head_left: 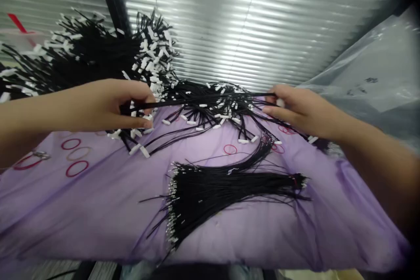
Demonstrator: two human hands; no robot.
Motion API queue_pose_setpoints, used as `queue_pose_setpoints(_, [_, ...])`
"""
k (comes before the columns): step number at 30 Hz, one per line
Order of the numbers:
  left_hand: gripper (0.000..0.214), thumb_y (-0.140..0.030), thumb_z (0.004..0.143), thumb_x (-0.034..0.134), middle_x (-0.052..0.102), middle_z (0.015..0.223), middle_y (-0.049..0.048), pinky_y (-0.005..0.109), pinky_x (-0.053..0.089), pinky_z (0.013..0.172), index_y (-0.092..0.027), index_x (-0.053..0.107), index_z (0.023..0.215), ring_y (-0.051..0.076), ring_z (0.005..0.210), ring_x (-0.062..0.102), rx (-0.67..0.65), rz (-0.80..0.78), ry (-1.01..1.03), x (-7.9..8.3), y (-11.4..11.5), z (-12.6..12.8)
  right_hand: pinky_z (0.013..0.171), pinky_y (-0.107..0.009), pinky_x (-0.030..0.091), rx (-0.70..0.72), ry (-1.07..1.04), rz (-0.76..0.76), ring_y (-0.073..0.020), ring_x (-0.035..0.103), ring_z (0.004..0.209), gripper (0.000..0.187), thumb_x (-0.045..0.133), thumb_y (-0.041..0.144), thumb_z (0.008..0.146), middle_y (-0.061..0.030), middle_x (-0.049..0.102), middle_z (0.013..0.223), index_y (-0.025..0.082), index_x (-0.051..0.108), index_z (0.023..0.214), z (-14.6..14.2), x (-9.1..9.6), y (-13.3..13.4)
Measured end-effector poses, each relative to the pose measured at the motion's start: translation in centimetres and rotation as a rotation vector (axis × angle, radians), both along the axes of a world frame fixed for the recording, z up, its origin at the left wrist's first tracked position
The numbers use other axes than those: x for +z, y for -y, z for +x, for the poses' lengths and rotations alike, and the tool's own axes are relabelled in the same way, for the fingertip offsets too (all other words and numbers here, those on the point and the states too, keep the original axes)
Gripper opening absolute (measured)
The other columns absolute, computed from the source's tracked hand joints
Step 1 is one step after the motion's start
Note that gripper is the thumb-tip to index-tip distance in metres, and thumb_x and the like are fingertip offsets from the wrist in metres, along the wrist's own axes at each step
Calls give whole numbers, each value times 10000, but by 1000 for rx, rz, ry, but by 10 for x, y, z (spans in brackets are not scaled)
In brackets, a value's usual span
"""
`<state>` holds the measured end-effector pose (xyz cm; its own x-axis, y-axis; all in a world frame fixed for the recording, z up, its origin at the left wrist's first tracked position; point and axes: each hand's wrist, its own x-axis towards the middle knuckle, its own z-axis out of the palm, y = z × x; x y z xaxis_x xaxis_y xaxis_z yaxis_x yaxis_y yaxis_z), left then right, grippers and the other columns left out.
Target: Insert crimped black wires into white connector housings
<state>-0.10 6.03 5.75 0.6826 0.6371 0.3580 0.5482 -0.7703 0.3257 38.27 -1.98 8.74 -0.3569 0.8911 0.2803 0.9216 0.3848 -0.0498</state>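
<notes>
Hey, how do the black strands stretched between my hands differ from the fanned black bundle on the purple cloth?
The held strands run nearly straight between the left hand and right hand; the front bundle lies on the purple cloth, fanned wide at one end. The held strands form a thin line; the front bundle is far thicker. Both are black and slender-stranded.
</notes>
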Motion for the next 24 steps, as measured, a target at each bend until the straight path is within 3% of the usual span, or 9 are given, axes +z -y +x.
queue_pose_setpoints(3, [246, -367, 821, 601, 566, 1040, 14, 243, 379, 873, -147, 653, 919, 133, 971, 520, -160, 247, -3, -10, 11, 4, 542, -287, 344, -42, 48, -10, -136, 436, 582, 326, 439, 522, 874, -24, 506, 671, 204, 477, 813, 12, 2, 17])
queue_pose_setpoints(5, [259, -361, 837, 586, 582, 1027, 9, 255, 397, 883, -143, 662, 953, 132, 958, 548, -98, 202, 144, -15, 21, 11, 521, -286, 338, -71, 52, -33, -134, 434, 549, 342, 453, 544, 856, -20, 499, 631, 209, 493, 800, 22, 0, 23])
queue_pose_setpoints(10, [273, -369, 739, 695, 670, 784, -26, 220, 494, 669, -157, 700, 911, 118, 709, 621, 116, -263, 387, -24, 37, 35, 541, -283, 347, -205, 53, -156, -125, 458, 551, 329, 498, 539, 845, -12, 531, 643, 210, 518, 850, 51, -8, 26])
queue_pose_setpoints(13, [253, -392, 728, 708, 690, 743, -22, 278, 548, 746, -195, 709, 888, 154, 727, 651, 249, -369, 479, -34, 32, 49, 568, -271, 358, -289, 91, -192, -119, 471, 590, 276, 500, 474, 872, -9, 542, 673, 198, 511, 856, 66, -14, 19])
queue_pose_setpoints(15, [171, -310, 792, 663, 702, 778, 0, 323, 557, 832, -162, 699, 871, 166, 776, 667, 302, -487, 562, -46, 24, 60, 610, -273, 388, -282, 106, -238, -129, 507, 651, 278, 468, 453, 898, -33, 580, 746, 180, 518, 882, 76, -22, 10])
queue_pose_setpoints(18, [102, -156, 856, 586, 711, 878, 41, 368, 528, 939, -81, 654, 844, 151, 850, 675, 221, -861, 739, -71, 7, 75, 760, -332, 438, -293, 154, -205, -203, 564, 850, 309, 496, 426, 884, -116, 609, 954, 142, 553, 992, 88, -40, -3])
queue_pose_setpoints(20, [93, -144, 878, 568, 712, 931, 49, 339, 472, 1023, -83, 632, 847, 131, 916, 665, 152, -1114, 818, -86, -3, 83, 928, -451, 392, -321, 213, -107, -319, 501, 1095, 466, 610, 387, 803, -200, 523, 1195, 105, 528, 1166, 87, -51, -5])
queue_pose_setpoints(22, [85, -122, 884, 561, 713, 952, 55, 283, 422, 1074, -85, 626, 844, 123, 998, 642, 159, -1255, 870, -97, -8, 88, 1005, -561, 300, -280, 274, -4, -401, 384, 1232, 643, 685, 371, 735, -226, 413, 1336, 109, 477, 1284, 75, -58, 0])
queue_pose_setpoints(24, [79, -103, 879, 561, 711, 982, 67, 254, 401, 1092, -84, 632, 852, 130, 1068, 618, 166, -1292, 900, -102, -9, 90, 1013, -543, 316, -107, 283, 42, -372, 397, 1237, 560, 654, 373, 776, -199, 438, 1324, 134, 516, 1263, 52, -63, 9])
